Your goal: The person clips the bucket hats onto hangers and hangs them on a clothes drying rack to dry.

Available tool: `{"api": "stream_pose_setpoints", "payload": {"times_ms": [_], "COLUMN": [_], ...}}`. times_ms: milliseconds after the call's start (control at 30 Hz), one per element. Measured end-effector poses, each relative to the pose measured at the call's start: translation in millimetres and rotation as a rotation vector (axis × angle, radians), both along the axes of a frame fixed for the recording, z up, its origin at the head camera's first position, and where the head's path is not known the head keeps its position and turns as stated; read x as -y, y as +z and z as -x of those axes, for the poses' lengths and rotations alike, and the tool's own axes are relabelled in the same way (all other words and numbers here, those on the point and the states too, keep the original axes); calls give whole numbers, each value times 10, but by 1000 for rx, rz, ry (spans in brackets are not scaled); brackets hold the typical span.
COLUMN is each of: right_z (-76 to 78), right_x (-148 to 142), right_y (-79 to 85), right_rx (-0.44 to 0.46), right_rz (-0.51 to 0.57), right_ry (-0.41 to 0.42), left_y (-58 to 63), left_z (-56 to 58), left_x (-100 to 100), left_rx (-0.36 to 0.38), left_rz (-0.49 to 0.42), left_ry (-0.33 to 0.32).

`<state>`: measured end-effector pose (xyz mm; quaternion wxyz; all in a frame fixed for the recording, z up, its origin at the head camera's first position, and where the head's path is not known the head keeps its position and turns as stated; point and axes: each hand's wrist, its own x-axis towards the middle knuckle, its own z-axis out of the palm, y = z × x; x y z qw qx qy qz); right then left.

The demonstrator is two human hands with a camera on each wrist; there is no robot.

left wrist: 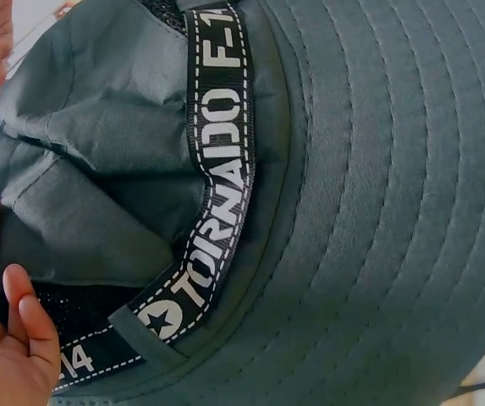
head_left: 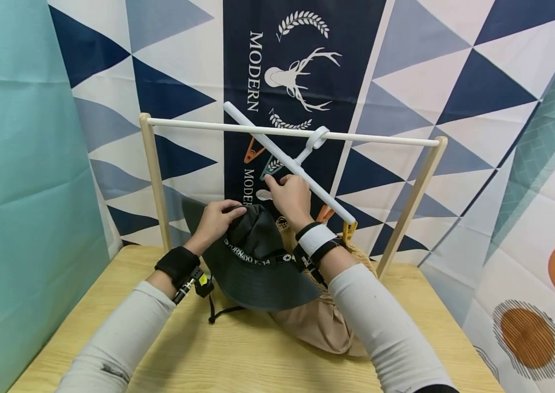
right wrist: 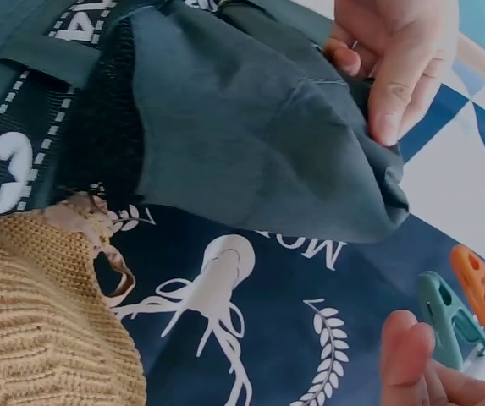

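My left hand [head_left: 218,221] pinches the crown of a dark bucket hat [head_left: 263,289], which hangs tilted with its brim downward. White "TORNADO" lettering on the hat band [left wrist: 221,199] shows in the left wrist view. Below a white clip hanger [head_left: 282,158], my right hand [head_left: 291,199] is raised, its thumb and fingers spread beside a teal clip [right wrist: 445,317]; I see no grip on the clip. A tan knitted hat [right wrist: 47,313] hangs at the hanger's lower end from a yellow clip [head_left: 349,230], partly hidden behind my right wrist.
The hanger hooks over the white bar of a wooden-legged rack [head_left: 184,125] and slopes down to the right. Orange clips [head_left: 253,151] hang from it too. Beige fabric [head_left: 319,327] lies on the wooden table [head_left: 218,360]. A patterned cloth backdrop [head_left: 174,38] stands behind.
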<state>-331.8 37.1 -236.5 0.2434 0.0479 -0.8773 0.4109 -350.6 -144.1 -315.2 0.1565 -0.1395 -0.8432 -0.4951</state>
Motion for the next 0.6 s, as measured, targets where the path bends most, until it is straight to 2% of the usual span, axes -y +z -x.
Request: {"api": "stream_pose_setpoints", "payload": {"times_ms": [233,433,600], "right_z": [137,254,332], "right_x": [149,187,267], "right_y": [38,49,17], "right_rx": [-59,-65,-74], "right_rz": [46,82,215], "right_ry": [-18,-81,-124], "left_y": [48,15,-25], "left_z": [5,12,15], "left_x": [65,37,71], "left_rx": [-36,-56,-54], "left_rz": [-19,29,56], "left_ry": [4,3,15]}}
